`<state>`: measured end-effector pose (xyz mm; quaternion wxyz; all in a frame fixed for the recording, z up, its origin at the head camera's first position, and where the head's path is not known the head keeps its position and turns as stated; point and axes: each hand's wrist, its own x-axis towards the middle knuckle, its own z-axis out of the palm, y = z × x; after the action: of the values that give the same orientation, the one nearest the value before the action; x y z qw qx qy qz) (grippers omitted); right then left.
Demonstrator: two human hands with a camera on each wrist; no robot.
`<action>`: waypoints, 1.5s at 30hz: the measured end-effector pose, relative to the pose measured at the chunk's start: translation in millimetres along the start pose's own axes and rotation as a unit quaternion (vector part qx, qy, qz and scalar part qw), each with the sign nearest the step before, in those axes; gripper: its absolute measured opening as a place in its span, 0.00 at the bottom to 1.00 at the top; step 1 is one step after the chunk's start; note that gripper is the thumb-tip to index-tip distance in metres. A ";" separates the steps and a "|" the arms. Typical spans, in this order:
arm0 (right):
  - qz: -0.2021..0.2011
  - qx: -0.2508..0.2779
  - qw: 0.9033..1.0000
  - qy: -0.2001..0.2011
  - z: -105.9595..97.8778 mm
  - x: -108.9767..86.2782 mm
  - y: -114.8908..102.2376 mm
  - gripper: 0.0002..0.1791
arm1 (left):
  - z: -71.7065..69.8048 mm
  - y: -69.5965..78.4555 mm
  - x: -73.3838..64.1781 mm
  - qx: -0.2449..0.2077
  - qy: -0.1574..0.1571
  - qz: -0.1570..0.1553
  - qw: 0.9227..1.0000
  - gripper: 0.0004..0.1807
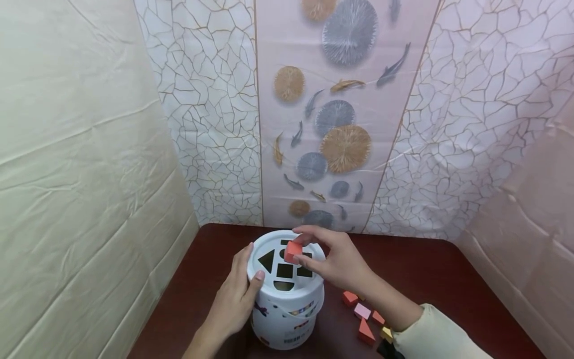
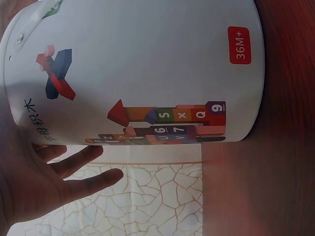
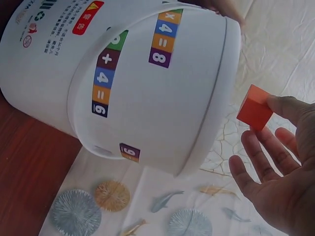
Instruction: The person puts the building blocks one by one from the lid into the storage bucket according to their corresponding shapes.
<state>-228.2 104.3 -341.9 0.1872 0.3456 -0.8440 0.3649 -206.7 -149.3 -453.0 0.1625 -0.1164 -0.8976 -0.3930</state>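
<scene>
A white bucket [image 1: 287, 319] stands upright, its lid [image 1: 264, 284] cut with several shaped holes, among them a triangle, squares and a half circle. My left hand [image 1: 235, 294] rests against the bucket's left side, thumb on the lid's rim; in the left wrist view its fingers [image 2: 93, 184] are spread straight beside the wall. Over the lid, my right hand [image 1: 338, 257] pinches an orange-red cube [image 1: 293, 252] between thumb and fingers. The right wrist view shows this cube [image 3: 255, 107] above the rim, with the other fingers loosely extended.
Right of the bucket, several blocks lie on the dark red table [image 1: 403, 264]: a pink block [image 1: 362, 311], a red triangular block [image 1: 365, 331], a yellow block [image 1: 386, 334] and a black piece [image 1: 389, 350]. A white handle [image 3: 78, 123] hangs down the bucket's side. Patterned cloth surrounds the table.
</scene>
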 end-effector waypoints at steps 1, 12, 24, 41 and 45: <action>0.000 -0.003 1.000 -0.001 0.8 1.3 -0.8 0.30 | -0.1 0.1 1.1 0.000 0.002 0.001 1.000 0.37; -0.002 -0.017 1.000 -0.022 14.7 -2.2 1.9 0.30 | 0.5 1.1 2.5 -0.005 -0.005 -0.011 1.000 0.36; -0.009 -0.035 0.998 -0.049 24.3 -11.1 3.0 0.28 | 5.0 -1.8 -0.5 -0.006 0.009 0.006 1.000 0.36; -0.009 -0.067 0.997 -0.019 9.6 -24.8 16.6 0.28 | 5.5 -3.3 -1.5 0.002 0.037 0.039 0.999 0.36; -0.002 -0.081 0.997 -0.004 0.7 -33.5 23.8 0.28 | 5.7 -4.2 -0.5 0.004 0.038 0.043 0.998 0.36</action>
<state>-222.2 130.5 -373.0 0.2119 0.3327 -0.8707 0.2938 -208.8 -148.0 -459.6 0.2135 -0.1388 -0.8866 -0.3861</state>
